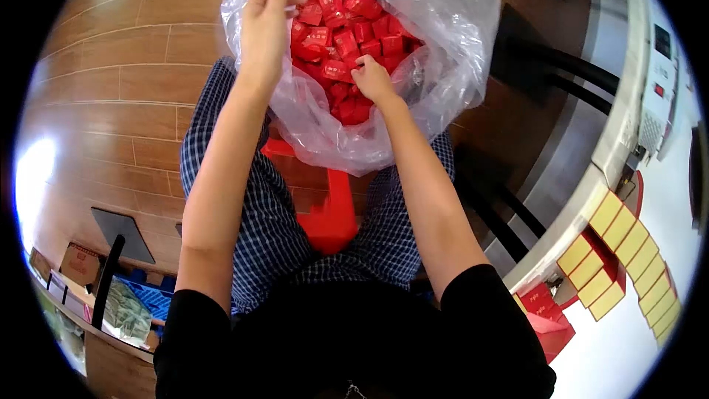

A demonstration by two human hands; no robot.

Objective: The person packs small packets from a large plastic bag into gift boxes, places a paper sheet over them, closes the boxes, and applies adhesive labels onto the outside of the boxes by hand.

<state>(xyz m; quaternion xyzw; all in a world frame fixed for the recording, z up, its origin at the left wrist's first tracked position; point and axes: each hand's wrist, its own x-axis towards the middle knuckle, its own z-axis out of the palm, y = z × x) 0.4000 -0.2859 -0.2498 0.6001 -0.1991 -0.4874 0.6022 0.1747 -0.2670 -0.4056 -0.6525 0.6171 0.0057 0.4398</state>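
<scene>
A large clear plastic bag [454, 26] stands open before my knees, holding many small red packets [347, 43], some with pale print. At the bag's left side, my left hand [272, 1] is raised over the rim, its fingers slightly bent and apart, with nothing visible in them. My right hand [373, 80] reaches down into the bag, thumb and fingers pinched together at the edge of a red packet [337, 70]. What lies under its curled fingers is partly hidden.
A red plastic stool [329, 214] shows between my legs. To the right, a white table [591, 347] carries rows of yellow-faced boxes [635, 251], a red box [545, 318] and a pale device [657, 96]. Black table legs [561, 66] stand beside the bag. Cartons [80, 264] are at lower left.
</scene>
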